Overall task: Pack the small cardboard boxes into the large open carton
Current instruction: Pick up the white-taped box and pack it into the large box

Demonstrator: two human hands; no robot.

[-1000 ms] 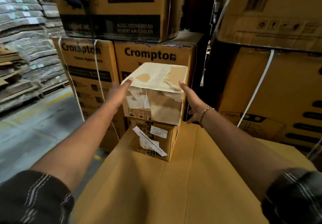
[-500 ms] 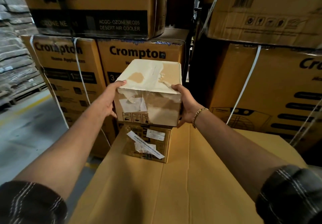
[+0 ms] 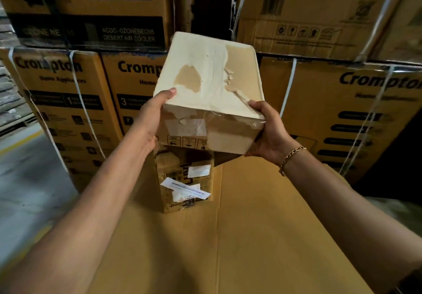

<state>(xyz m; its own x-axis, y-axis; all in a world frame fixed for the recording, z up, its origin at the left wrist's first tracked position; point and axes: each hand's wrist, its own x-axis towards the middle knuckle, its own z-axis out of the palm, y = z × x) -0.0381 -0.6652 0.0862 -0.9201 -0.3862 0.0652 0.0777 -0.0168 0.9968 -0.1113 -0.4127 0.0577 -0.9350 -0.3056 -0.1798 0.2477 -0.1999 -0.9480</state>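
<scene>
Bare arms on my feed, a bracelet and a scrap of sleeve.

Both forearms are uncovered as far as I can see: the left forearm (image 3: 91,202) comes in from 7 o'clock, the right forearm (image 3: 342,202) from 4 o'clock. The left grip (image 3: 148,120) is bare. Just behind the right grip (image 3: 267,133), at about 3 o'clock, a gold chain bracelet (image 3: 292,160) of chunky links circles the wrist. At the 5 o'clock corner a dark sleeve (image 3: 413,282) edge shows, too dim to read any pattern.
</scene>
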